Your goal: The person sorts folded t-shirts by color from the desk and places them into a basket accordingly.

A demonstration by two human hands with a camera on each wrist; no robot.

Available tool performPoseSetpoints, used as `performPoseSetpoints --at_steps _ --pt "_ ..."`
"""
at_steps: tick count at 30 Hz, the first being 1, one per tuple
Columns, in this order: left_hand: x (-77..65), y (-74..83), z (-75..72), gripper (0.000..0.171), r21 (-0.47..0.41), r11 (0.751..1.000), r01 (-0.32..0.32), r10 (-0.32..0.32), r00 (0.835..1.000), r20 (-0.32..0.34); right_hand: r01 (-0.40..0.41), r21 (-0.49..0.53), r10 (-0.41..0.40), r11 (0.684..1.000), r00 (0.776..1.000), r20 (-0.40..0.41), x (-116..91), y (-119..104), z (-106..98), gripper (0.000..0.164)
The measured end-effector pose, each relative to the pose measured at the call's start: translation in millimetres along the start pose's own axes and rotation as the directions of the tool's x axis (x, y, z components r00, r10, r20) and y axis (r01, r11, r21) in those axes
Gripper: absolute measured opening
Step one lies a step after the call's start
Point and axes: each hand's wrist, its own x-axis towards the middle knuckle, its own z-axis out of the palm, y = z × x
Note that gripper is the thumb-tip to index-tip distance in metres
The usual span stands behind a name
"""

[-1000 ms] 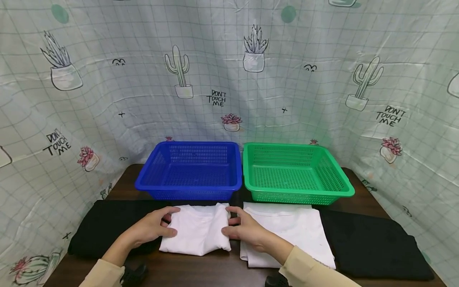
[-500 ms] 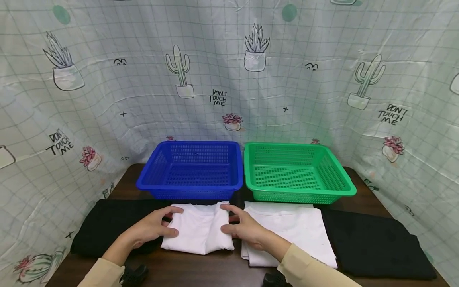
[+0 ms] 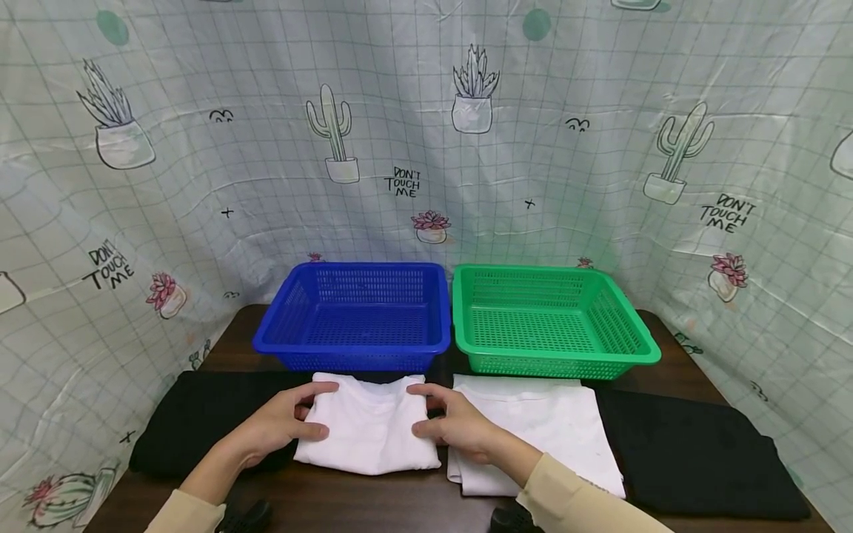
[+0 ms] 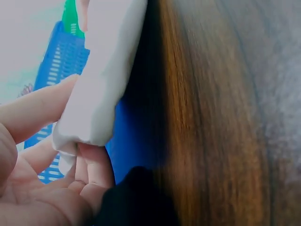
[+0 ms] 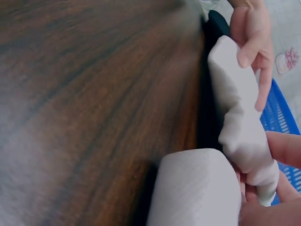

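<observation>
A folded white T-shirt (image 3: pixel 369 433), its neckline along the far edge, is between my hands in the head view. My left hand (image 3: pixel 276 426) grips its left side, thumb on top; in the left wrist view, curled fingers (image 4: pixel 96 165) show beneath the cloth. On the opposite side my right hand (image 3: pixel 463 428) grips the shirt the same way, and some of its fingers are hidden under the fabric. Seen from the right wrist, the shirt (image 5: pixel 242 117) looks thick and softly creased between both hands.
Behind stand a blue basket (image 3: pixel 266 342) and a green basket (image 3: pixel 560 357), side by side. Folded white cloth (image 3: pixel 540 437) lies right of the shirt. Black folded cloths lie at the far left (image 3: pixel 193 422) and far right (image 3: pixel 700 459) of the dark wooden table (image 3: pixel 373 507).
The shirt's far left corner has come up and its front has smoothed out, so it looks slightly wider. Both hands stay at its sides with only small shifts.
</observation>
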Motion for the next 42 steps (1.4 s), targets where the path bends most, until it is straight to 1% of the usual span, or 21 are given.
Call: performPoseSetpoints --at_steps 4,8,12,15,17,19,21,23,26,29,32,35,38,42 --pt "-10.2 6.7 -0.6 0.078 -0.028 0.999 -0.019 0.019 1.0 -0.004 0.01 -0.005 -0.01 1.0 1.0 0.007 -5.3 -2.2 1.9 0.065" --pt "-21.7 17.9 -4.2 0.078 -0.038 0.998 -0.046 0.046 0.999 -0.001 0.032 0.015 -0.032 0.999 0.999 0.035 -14.6 -15.9 1.6 0.066" --pt "-31.1 32.3 -14.1 0.08 -0.067 0.994 -0.092 0.092 0.996 0.0 0.065 0.032 -0.067 0.997 0.995 0.072 -21.3 -39.1 -3.8 0.067" --pt "-35.4 47.7 -23.9 0.082 -0.098 0.987 -0.127 0.128 0.992 0.0 0.087 0.032 -0.09 0.996 0.992 0.084 -23.2 -60.2 -11.5 0.068" --pt "-35.4 58.9 -31.6 0.082 -0.111 0.983 -0.149 0.15 0.989 -0.004 0.101 0.008 -0.101 0.995 0.992 0.077 -21.3 -75.4 -16.9 0.068" --pt "-31.3 71.1 -40.5 0.081 -0.117 0.978 -0.171 0.171 0.985 -0.01 0.107 -0.022 -0.106 0.994 0.993 0.057 -15.2 -91.1 -22.7 0.068" --pt "-22.5 83.1 -50.7 0.081 -0.112 0.975 -0.191 0.19 0.982 -0.022 0.109 -0.067 -0.108 0.992 0.994 0.021 -4.0 -105.8 -28.8 0.067" --pt "-9.3 94.5 -62.0 0.081 -0.099 0.975 -0.197 0.194 0.98 -0.038 0.106 -0.098 -0.108 0.99 0.994 -0.014 11.5 -118.2 -35.3 0.065" --pt "16.8 106.9 -78.9 0.081 -0.081 0.977 -0.195 0.191 0.98 -0.057 0.105 -0.115 -0.111 0.988 0.993 -0.045 39.7 -130.9 -44.9 0.063" --pt "46.2 109.8 -94.8 0.081 -0.076 0.981 -0.179 0.175 0.983 -0.063 0.111 -0.115 -0.118 0.987 0.991 -0.056 70.1 -134.7 -53.1 0.063" --pt "72.8 101.6 -107.8 0.081 -0.087 0.984 -0.156 0.151 0.987 -0.059 0.116 -0.135 -0.125 0.984 0.99 -0.06 97.9 -130.8 -57.3 0.065" --pt "92.8 88.0 -115.0 0.081 -0.124 0.986 -0.109 0.102 0.993 -0.06 0.114 -0.157 -0.124 0.981 0.991 -0.058 119.5 -122.5 -57.3 0.066" --pt "106.8 74.4 -117.0 0.081 -0.141 0.988 -0.062 0.052 0.996 -0.073 0.098 -0.201 -0.114 0.975 0.991 -0.069 132.9 -114.1 -54.3 0.066" --pt "119.4 58.9 -115.0 0.081 -0.148 0.989 -0.022 0.009 0.996 -0.091 0.07 -0.242 -0.092 0.968 0.992 -0.083 143.1 -104.3 -48.3 0.065"
